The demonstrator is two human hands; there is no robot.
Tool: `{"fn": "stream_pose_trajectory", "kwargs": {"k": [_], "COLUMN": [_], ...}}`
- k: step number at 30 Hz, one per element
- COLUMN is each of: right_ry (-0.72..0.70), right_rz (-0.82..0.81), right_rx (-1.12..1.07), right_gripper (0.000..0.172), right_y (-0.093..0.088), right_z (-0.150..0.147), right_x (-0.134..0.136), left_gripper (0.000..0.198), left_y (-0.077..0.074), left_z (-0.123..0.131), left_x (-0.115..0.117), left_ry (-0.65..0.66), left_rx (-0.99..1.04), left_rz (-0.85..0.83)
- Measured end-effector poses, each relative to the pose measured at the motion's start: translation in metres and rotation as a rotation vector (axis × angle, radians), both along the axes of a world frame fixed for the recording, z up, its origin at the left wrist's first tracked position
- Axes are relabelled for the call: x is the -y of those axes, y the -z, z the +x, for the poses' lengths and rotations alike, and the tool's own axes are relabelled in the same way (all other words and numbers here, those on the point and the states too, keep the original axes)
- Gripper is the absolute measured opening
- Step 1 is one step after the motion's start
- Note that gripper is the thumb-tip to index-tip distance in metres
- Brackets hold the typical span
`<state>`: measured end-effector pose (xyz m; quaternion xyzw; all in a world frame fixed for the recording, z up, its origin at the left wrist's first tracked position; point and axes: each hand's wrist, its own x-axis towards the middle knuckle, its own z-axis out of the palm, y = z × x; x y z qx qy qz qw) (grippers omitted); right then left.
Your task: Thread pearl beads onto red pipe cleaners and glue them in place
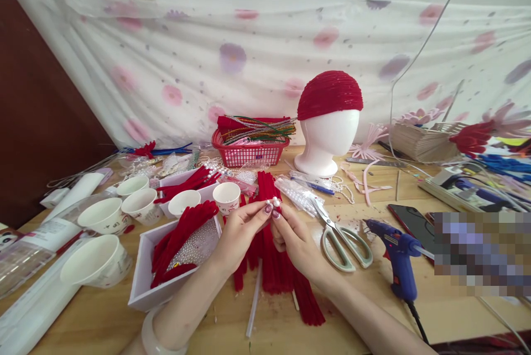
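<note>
My left hand [244, 228] and my right hand [294, 233] meet at the middle of the table, fingertips pinched together. Between them they grip small white pearl beads [276, 202]; whether a wire or thread runs through the beads is too small to tell. Beneath my hands lies a bundle of red pipe cleaners [276, 272], partly covered by them. To the left, a white box [143, 272] contains red pipe cleaners and loose pearl beads. Scissors [342, 244] with pale green handles lie right of my right hand, beside a bag of pearl beads [298, 194].
A white foam head [327, 139] wears a red cap [329, 95] at the back. Left of it is a red basket [251, 155] of pipe cleaners. Several paper cups [99, 258] stand left. A blue glue gun [400, 266], phone [410, 222] and power strip [435, 189] are right.
</note>
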<state>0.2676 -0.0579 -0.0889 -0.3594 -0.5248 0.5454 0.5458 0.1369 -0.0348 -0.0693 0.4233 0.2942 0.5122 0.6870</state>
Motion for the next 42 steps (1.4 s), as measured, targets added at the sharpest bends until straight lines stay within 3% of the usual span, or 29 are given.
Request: {"fn": "stream_pose_trajectory", "kwargs": {"k": [15,30,33,38,40,42], "right_ry": [0.034,-0.082,-0.087,-0.051,-0.024,0.028], "right_rz": [0.055,-0.051,-0.032,0.011,0.048,0.100], "right_rx": [0.034,-0.103,-0.053,0.118,0.213,0.317], "right_gripper": [0.039,0.039,0.041,0.048,0.046,0.033], "right_y": [0.002,-0.006,-0.005,-0.006,-0.014,-0.023], "right_z": [0.000,-0.003,-0.003,-0.001,-0.001,0.002], "right_x": [0.000,0.005,0.006,0.003,0.003,0.012], "left_gripper": [0.039,0.033,0.034,0.051,0.047,0.037], "left_y": [0.002,-0.003,-0.002,-0.002,-0.005,-0.010], "left_z": [0.000,0.000,-0.001,0.001,0.000,-0.003], "left_x": [-0.002,-0.003,-0.001,0.006,0.008,0.010], "left_ry": [0.014,0.012,0.001,0.068,0.034,-0.035], "left_rx": [0.008,0.073,0.027,-0.118,-0.146,-0.151], "left_rz": [0.003,-0.017,0.013,0.048,0.074,0.105]}}
